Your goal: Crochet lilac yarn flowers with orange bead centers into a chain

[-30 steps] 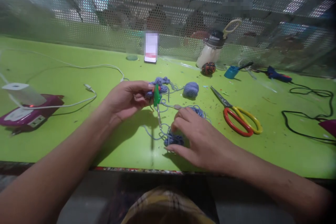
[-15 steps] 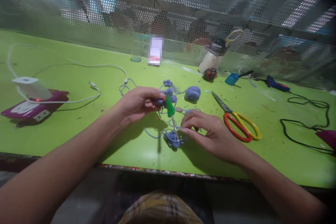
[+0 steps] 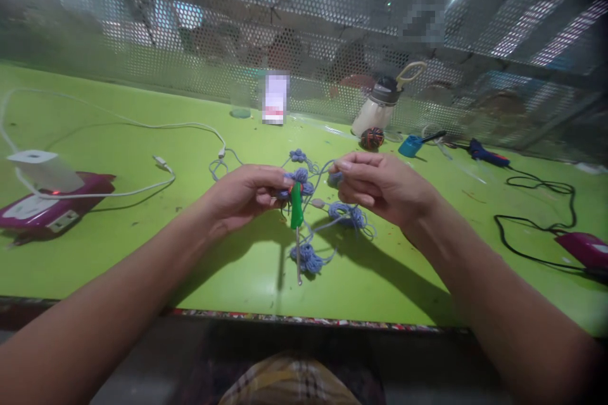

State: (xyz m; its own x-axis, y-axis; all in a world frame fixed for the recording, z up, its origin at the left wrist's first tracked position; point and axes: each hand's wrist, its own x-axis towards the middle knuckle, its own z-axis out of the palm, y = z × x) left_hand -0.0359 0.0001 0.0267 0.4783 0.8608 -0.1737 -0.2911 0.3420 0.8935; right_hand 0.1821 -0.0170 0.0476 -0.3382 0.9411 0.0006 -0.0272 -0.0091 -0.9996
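Note:
My left hand (image 3: 242, 196) is closed on a blue-purple crocheted flower (image 3: 301, 176) with some orange at its centre. A crochet hook (image 3: 297, 212) with a green handle hangs in front of that flower, its metal tip pointing down. To the right, my right hand (image 3: 384, 186) pinches a strand of blue-purple yarn (image 3: 325, 166). Part of a yarn ball (image 3: 334, 179) shows behind those fingers. Below lie a loose bundle of yarn (image 3: 346, 215) and another crocheted piece (image 3: 308, 259). A small yarn flower (image 3: 298, 155) rests farther back.
On the green table (image 3: 142, 247), a purple power strip (image 3: 61, 205) with a white charger (image 3: 45, 171) stands left. Behind are a phone (image 3: 275, 98), a bottle (image 3: 377, 107), a dark yarn ball (image 3: 372, 138), a blue container (image 3: 411, 145) and a glue gun (image 3: 487, 152).
My right hand has moved up and away from the hook's tip, drawing a strand of yarn. The hook now hangs straighter. The scissors are now hidden behind my right hand and arm.

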